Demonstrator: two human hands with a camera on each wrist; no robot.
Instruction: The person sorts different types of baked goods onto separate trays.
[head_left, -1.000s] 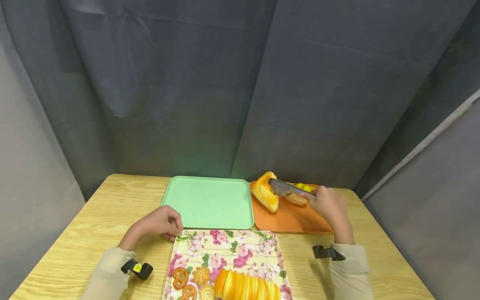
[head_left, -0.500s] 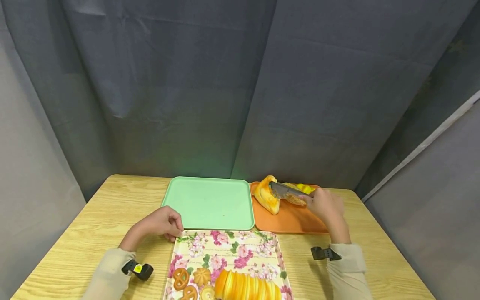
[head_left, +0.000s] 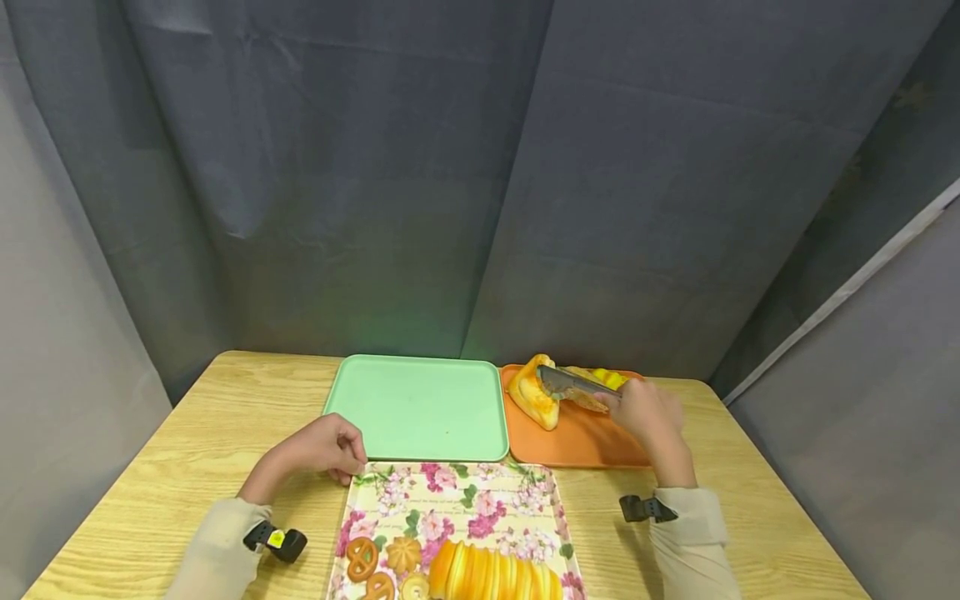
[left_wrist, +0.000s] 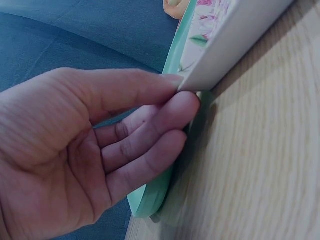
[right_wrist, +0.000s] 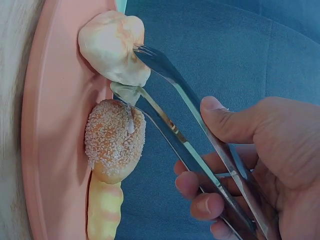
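Observation:
My left hand pinches the near-left corner of a floral tray between thumb and index finger; its other fingers curl loosely below. In my right hand I hold metal tongs, their arms spread apart. The tongs' tips meet a golden, roughly triangular bread at the left end of the orange tray. In the right wrist view, one tip touches the bread's upper face and the other lies at its side, by a crumb-coated bun. A ridged yellow bread lies beyond the bun.
A green tray adjoins the orange one on the left. On the floral tray sit a long ridged loaf, pretzels and round cookies. A grey curtain hangs behind the wooden table.
The triangular bread has come down slightly onto the orange tray, with the tongs at it. My right hand has shifted a little left and down; the left hand stays at the floral tray's corner.

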